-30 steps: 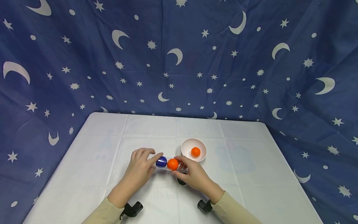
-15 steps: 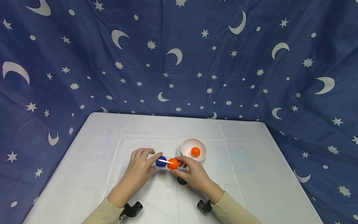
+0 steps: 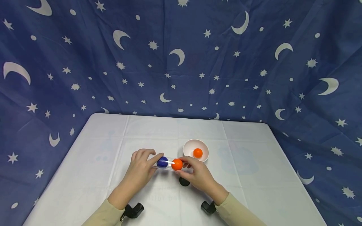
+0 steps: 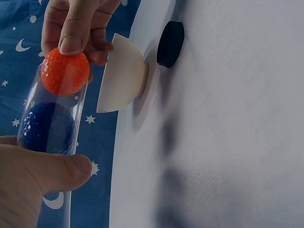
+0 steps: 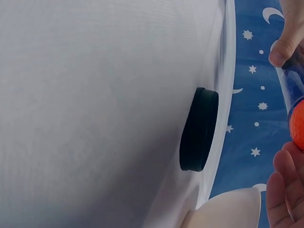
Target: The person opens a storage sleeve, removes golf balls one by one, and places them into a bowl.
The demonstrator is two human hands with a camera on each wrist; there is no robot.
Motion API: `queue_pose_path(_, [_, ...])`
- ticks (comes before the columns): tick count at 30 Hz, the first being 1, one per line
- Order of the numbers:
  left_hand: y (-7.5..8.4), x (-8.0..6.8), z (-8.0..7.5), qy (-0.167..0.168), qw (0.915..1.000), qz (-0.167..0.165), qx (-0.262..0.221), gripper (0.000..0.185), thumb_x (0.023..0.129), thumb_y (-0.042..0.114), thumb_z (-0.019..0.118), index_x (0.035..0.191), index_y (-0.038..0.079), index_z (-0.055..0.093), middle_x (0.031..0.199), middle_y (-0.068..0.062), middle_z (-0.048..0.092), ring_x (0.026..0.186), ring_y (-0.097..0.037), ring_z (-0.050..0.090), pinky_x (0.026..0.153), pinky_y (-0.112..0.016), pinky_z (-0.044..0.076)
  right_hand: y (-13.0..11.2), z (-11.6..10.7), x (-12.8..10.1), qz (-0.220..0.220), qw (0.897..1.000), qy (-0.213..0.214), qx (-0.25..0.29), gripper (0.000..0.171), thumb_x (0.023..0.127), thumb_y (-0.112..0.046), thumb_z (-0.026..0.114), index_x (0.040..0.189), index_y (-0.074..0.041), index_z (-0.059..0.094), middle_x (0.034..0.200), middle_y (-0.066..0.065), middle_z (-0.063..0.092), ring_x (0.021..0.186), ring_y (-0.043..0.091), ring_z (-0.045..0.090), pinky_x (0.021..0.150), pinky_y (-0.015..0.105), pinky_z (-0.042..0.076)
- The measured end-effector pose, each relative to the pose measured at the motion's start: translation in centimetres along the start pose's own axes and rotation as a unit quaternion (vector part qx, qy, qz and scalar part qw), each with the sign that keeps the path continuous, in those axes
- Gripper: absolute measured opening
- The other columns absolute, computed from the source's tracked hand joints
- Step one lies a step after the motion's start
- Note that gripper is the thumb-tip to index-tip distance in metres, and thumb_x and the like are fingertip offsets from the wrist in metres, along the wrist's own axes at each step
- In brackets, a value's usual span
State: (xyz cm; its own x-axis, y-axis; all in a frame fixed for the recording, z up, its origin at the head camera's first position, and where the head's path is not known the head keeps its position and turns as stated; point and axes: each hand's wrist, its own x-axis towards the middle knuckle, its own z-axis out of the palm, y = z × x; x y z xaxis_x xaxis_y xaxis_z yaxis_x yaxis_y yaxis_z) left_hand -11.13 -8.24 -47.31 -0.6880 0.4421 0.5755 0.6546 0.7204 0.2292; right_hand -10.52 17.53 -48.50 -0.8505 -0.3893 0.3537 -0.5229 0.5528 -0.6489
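My left hand (image 3: 139,169) grips a clear tube (image 4: 72,100) held tilted above the table. Inside it sits a blue golf ball (image 4: 47,128), close to my left thumb. An orange golf ball (image 4: 65,76) is at the tube's open mouth, partly inside, with a gap between it and the blue one. My right hand (image 3: 199,175) pinches this orange ball, its thumb pressing on it in the left wrist view. Below the right hand, a black round cap (image 5: 199,129) lies on the table.
A white bowl (image 3: 188,150) stands just beyond the right hand, holding another orange ball (image 3: 197,153). White cloth covers the table (image 3: 99,157). A blue curtain (image 3: 198,56) with moons and stars hangs behind its far edge.
The orange ball and the right hand have shifted slightly right, and the gap to the blue ball has widened. The left hand and tube have hardly moved.
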Motion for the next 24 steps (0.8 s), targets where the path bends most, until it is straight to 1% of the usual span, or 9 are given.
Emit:
queue_pose_path(4, [0.0,0.0,0.0,-0.003,1.0000,-0.002,0.000,0.055,0.068,0.008,0.085,0.120,0.018,0.068,0.112,-0.010,0.057,0.103,-0.034,0.049,0.089,-0.052,0.037,0.1,-0.4,0.0,0.003,1.000,0.004,0.002,0.042,0.081,-0.028,0.080,0.118,-0.015,0.064,0.103,-0.010,0.064,0.083,0.020,0.063,0.074,0.035,0.054])
queue_pose_path(7, [0.1,0.0,0.0,-0.003,1.0000,-0.003,0.001,0.056,0.068,0.008,0.085,0.120,0.018,0.068,0.112,-0.010,0.057,0.103,-0.033,0.049,0.088,-0.052,0.037,0.2,-0.7,0.0,-0.010,1.000,0.012,0.000,0.041,0.082,-0.027,0.079,0.118,-0.014,0.064,0.102,-0.009,0.065,0.083,0.019,0.063,0.074,0.033,0.054])
queue_pose_path(11, [0.0,0.0,0.1,0.002,1.0000,-0.002,0.001,0.056,0.066,0.009,0.087,0.119,0.017,0.069,0.111,-0.010,0.057,0.102,-0.034,0.050,0.088,-0.052,0.037,0.5,-1.4,0.1,-0.037,0.998,0.045,-0.001,0.040,0.080,-0.022,0.080,0.116,-0.013,0.065,0.098,-0.008,0.065,0.084,0.015,0.062,0.071,0.035,0.054])
queue_pose_path(14, [0.0,0.0,0.1,0.004,1.0000,-0.002,0.002,0.056,0.066,0.009,0.087,0.118,0.017,0.069,0.111,-0.010,0.058,0.102,-0.034,0.050,0.088,-0.052,0.037,0.7,-2.1,0.5,-0.045,0.996,0.071,0.000,0.041,0.078,-0.019,0.082,0.115,-0.013,0.065,0.097,-0.008,0.065,0.085,0.014,0.062,0.070,0.034,0.055])
queue_pose_path(17, [-0.1,0.0,0.1,0.003,1.0000,-0.004,0.003,0.056,0.066,0.009,0.087,0.118,0.017,0.069,0.111,-0.010,0.058,0.103,-0.035,0.050,0.088,-0.053,0.037,1.0,-2.8,0.9,-0.041,0.995,0.085,-0.004,0.043,0.078,-0.017,0.082,0.116,-0.013,0.064,0.097,-0.008,0.065,0.085,0.015,0.062,0.072,0.033,0.054])
queue_pose_path(22, [-0.1,0.0,0.1,0.004,1.0000,-0.002,0.003,0.056,0.066,0.010,0.087,0.119,0.017,0.069,0.111,-0.010,0.057,0.103,-0.034,0.050,0.089,-0.053,0.037,1.3,-3.9,1.6,-0.027,0.995,0.097,-0.014,0.043,0.080,-0.018,0.080,0.119,-0.014,0.063,0.106,-0.005,0.065,0.087,0.017,0.063,0.075,0.037,0.054])
queue_pose_path(24, [-0.2,-0.1,0.1,0.006,1.0000,-0.001,0.003,0.056,0.066,0.010,0.087,0.118,0.017,0.069,0.111,-0.010,0.057,0.103,-0.034,0.050,0.089,-0.053,0.037,1.3,-4.2,1.9,-0.018,0.995,0.101,-0.015,0.043,0.081,-0.020,0.079,0.121,-0.014,0.063,0.107,-0.004,0.066,0.087,0.017,0.063,0.074,0.037,0.054])
